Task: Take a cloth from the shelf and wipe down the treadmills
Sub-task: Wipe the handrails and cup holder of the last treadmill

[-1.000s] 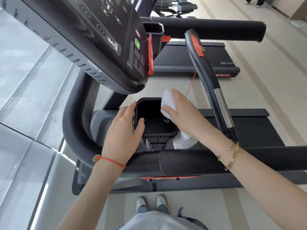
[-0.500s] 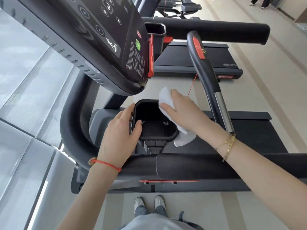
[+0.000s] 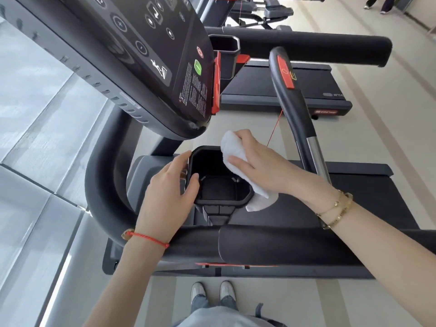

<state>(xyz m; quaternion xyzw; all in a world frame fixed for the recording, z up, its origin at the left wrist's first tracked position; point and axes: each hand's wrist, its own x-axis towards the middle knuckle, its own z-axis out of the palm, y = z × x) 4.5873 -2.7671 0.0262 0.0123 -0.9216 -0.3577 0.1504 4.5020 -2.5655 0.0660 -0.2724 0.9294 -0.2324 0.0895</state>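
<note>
Bunching the soft, light white cloth (image 3: 238,159) in the right hand (image 3: 262,168) against the right rim of the treadmill's black cup holder (image 3: 221,190), the person's left hand (image 3: 169,187) grips the rigid left rim to steady it.

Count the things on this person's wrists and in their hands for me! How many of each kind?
White cloth: 1, gripped by the right hand
Red string bracelet: 1, on the left wrist
Gold bracelets: 2, on the right wrist
Black cup holder: 1, gripped by the left hand
Total: 5
</note>
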